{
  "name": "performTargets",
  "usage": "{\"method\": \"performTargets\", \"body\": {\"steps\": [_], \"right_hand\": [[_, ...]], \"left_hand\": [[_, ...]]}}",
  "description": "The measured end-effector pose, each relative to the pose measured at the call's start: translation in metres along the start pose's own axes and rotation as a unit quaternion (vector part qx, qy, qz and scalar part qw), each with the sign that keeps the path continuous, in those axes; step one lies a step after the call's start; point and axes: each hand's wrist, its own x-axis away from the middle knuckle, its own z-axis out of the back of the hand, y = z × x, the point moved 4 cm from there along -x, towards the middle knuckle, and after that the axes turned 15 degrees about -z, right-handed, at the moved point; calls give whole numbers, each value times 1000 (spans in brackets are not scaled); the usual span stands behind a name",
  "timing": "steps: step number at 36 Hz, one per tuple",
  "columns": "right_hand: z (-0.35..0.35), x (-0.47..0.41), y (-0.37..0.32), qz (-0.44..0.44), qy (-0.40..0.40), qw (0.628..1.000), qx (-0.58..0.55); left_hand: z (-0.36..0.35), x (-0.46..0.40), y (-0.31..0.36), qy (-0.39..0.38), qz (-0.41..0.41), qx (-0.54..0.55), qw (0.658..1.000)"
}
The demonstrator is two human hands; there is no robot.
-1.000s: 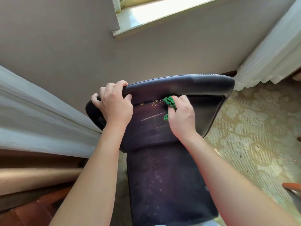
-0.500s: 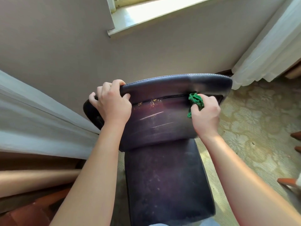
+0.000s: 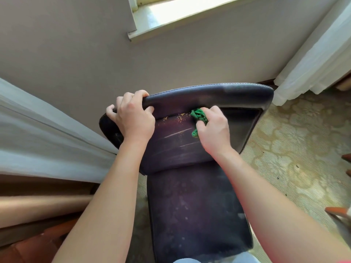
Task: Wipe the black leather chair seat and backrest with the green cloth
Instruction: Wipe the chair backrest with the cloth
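The black leather chair stands below me, its dusty seat [image 3: 195,209] near and its backrest [image 3: 171,147] farther off against the wall. My left hand [image 3: 133,118] grips the top left edge of the backrest, fingers curled over it. My right hand [image 3: 212,131] holds the bunched green cloth [image 3: 199,115] and presses it on the upper middle of the backrest, just under the top rim. Yellowish crumbs [image 3: 182,117] lie on the leather left of the cloth, and pale streaks [image 3: 178,132] cross the backrest below them.
A grey wall [image 3: 76,54] and a window sill [image 3: 171,18] rise behind the chair. White curtains hang at left [image 3: 38,133] and right [image 3: 313,59]. Patterned carpet [image 3: 296,158] covers the floor at right, where wooden furniture parts [image 3: 336,211] show at the edge.
My right hand has swept the green cloth from the backrest's middle out to the right, then back left to the upper middle. My left hand kept its grip on the top edge.
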Motion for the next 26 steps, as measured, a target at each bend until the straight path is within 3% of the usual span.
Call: {"method": "performTargets", "body": {"steps": [5,9,15,20,26], "right_hand": [[-11,26,-14,62,-50,996,-41],[-1,37,-3,41,28,994,-101],[21,27,27,-14,96,992,-74],[16,20,28,-37,117,990,-75],[-5,20,15,-39,142,987,-60]], "left_hand": [[-1,2,2,9,-2,15,1000],[2,6,-5,10,1,46,999],[17,26,-40,46,51,90,994],[17,40,-69,61,91,195,975],[15,41,-74,80,99,220,967]]}}
